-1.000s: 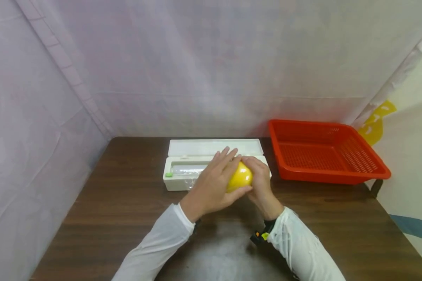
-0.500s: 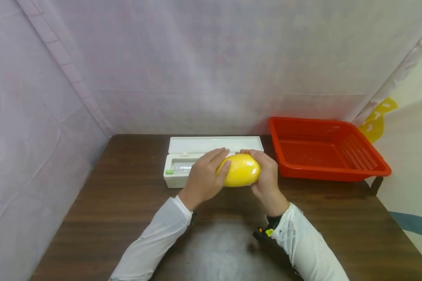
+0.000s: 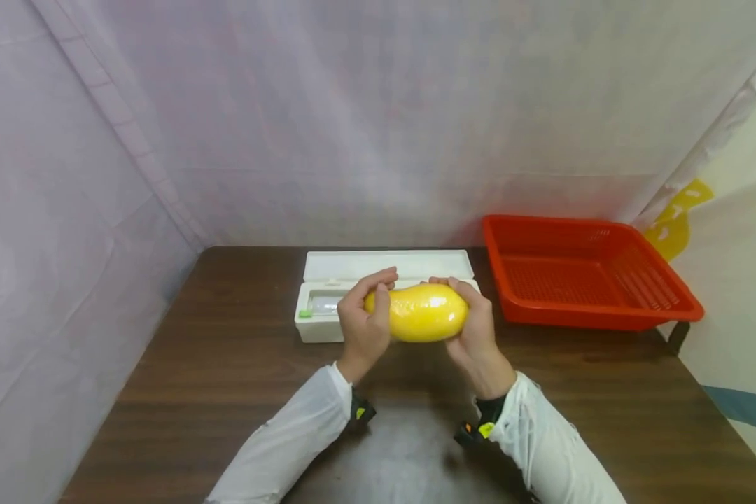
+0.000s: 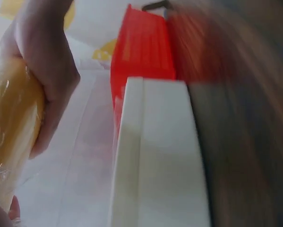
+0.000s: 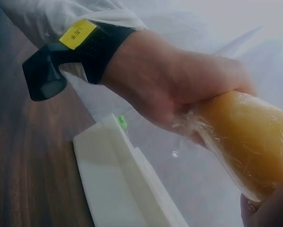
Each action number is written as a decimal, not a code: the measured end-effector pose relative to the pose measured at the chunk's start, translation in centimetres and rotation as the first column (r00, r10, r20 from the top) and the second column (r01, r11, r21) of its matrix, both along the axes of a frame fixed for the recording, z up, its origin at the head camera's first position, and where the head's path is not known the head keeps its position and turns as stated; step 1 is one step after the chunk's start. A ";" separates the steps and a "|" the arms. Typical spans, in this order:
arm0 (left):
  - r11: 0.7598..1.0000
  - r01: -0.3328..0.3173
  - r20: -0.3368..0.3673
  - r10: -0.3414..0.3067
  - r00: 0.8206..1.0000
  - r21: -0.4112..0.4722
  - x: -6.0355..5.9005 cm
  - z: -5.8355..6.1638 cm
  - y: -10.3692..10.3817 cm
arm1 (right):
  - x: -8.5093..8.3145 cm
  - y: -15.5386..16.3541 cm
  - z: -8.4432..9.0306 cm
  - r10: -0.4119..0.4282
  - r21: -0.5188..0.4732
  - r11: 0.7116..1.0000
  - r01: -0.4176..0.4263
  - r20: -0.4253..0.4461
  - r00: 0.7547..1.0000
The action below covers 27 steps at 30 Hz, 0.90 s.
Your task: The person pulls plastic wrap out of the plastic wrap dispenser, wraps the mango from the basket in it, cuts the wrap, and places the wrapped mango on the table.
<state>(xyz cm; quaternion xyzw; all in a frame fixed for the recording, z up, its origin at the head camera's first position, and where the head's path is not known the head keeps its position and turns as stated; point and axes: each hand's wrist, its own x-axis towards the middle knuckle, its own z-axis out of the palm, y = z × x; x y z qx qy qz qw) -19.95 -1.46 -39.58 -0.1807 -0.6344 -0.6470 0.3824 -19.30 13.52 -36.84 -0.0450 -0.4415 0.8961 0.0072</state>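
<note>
Between both hands is a long yellow fruit [image 3: 425, 313], mango-like in shape and wrapped in clear cling film. My left hand [image 3: 362, 329] grips its narrower left end, thumb on the near side. Around the rounder right end curl the fingers of my right hand [image 3: 479, 336]. The right wrist view shows film bunched at the fruit [image 5: 247, 137] beside the left hand [image 5: 174, 85]. Just behind the hands stands a white cling film dispenser [image 3: 320, 329] with its lid raised, a clear roll and a green slider at its left end. The hands hide its middle.
A red plastic basket [image 3: 567, 315] stands at the back right of the brown wooden table [image 3: 227, 392]. White cloth walls [image 3: 378, 140] enclose the back and sides.
The left hand has gone from lying flat across the fruit to gripping its left end. The fruit has turned lengthwise between the hands, and more of it shows.
</note>
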 end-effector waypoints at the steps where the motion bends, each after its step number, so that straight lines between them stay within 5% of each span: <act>1: 0.999 0.018 0.034 -0.019 0.999 0.029 0.0 0.0 0.1 | 0.0 0.0 -0.1 -0.004 -0.001 1.000 0.004 0.003 1.000; 5: 0.987 0.067 0.157 -0.090 0.984 0.144 0.0 0.2 0.4 | 0.0 0.0 -0.3 -0.006 -0.017 1.000 0.007 0.013 1.000; 8: 0.944 0.133 0.227 -0.206 0.952 0.302 0.0 0.6 0.6 | -0.1 -0.1 -0.3 0.006 -0.043 0.999 -0.005 0.023 1.000; 13: 0.806 0.187 0.311 -0.416 0.855 0.562 -0.1 1.4 1.1 | -0.1 -0.2 -0.3 0.013 -0.082 0.997 -0.012 0.017 1.000; 18: 0.666 0.179 0.347 -0.577 0.740 0.724 -0.1 1.8 1.3 | -0.1 -0.5 -0.4 0.023 -0.111 0.994 -0.025 -0.023 0.999; 21: 0.594 0.187 0.328 -0.649 0.687 0.783 -0.1 2.0 1.3 | -0.1 -0.6 -0.4 0.029 -0.131 0.991 -0.035 -0.042 0.999; 23: 0.577 0.195 0.317 -0.664 0.677 0.794 0.0 2.1 1.4 | -0.1 -0.6 -0.3 0.028 -0.128 0.991 -0.034 -0.050 0.998; 27: 0.576 0.192 0.303 -0.651 0.696 0.795 0.0 2.3 1.4 | -0.1 -0.6 -0.3 0.014 -0.120 0.993 -0.019 -0.042 0.999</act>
